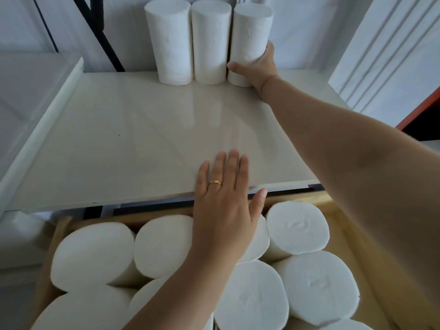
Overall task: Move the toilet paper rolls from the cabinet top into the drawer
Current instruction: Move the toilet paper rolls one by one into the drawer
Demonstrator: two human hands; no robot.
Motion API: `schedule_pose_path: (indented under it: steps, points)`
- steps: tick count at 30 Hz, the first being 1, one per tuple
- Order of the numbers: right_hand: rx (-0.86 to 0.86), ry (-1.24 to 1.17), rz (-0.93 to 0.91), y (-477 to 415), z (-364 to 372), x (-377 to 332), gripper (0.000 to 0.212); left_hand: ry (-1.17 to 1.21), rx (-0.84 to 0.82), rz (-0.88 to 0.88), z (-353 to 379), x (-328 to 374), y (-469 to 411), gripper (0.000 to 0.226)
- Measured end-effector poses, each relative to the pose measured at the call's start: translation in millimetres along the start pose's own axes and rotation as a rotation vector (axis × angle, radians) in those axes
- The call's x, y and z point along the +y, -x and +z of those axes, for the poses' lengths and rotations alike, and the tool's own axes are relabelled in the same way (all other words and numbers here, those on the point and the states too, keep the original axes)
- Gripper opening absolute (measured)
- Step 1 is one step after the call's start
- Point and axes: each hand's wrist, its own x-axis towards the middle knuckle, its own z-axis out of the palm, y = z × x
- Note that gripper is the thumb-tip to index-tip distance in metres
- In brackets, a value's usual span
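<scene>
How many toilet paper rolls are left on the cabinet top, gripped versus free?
Gripped roll, in right hand: 1
Free rolls: 2
Total on cabinet top: 3

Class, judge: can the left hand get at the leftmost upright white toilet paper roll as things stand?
Probably yes: only bare beige cabinet top lies between the flat left hand and the leftmost white paper roll.

Soft, even daylight — faint sheen on the cabinet top (142,139), wide-angle bending at edges.
</scene>
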Motion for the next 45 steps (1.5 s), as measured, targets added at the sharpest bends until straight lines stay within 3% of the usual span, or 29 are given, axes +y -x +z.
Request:
schedule_pose_path:
  steps: [4, 16, 21, 25, 34, 45]
  points:
    - [0.017, -0.028, -0.004, -8.0, 0.5, 1.9, 0.103, -0.008, 0.03, 0.001, 2.6, 0.7, 1.2, 0.055]
    - [-0.036, 0.065, 0.023, 32.5, -24.4, 11.6, 0.07, -0.006, 0.024, -0.011, 1.4, 0.7, 0.6, 0.054]
    - [-0.154, 0.141, 0.032, 47.2, -38.7, 6.3, 0.107, 0.016, 0.021, -0.022, -1.3, 3.1, 1.8, 0.055]
    - [-0.072, 0.08, 0.027, 48.8, -30.6, -4.3, 0.113, 0.027, 0.022, -0.027, -1.0, 3.8, 2.7, 0.056]
    - [0.14, 0.018, -0.019, 43.2, 2.3, -10.2, 0.079, 0.024, 0.086, -0.033, 6.0, 2.8, 2.0, 0.052]
    - [-0.093, -0.025, -0.025, 106.2, -60.5, -3.0, 0.079, 0.022, 0.063, -0.019, 3.7, -0.7, 3.1, 0.05]
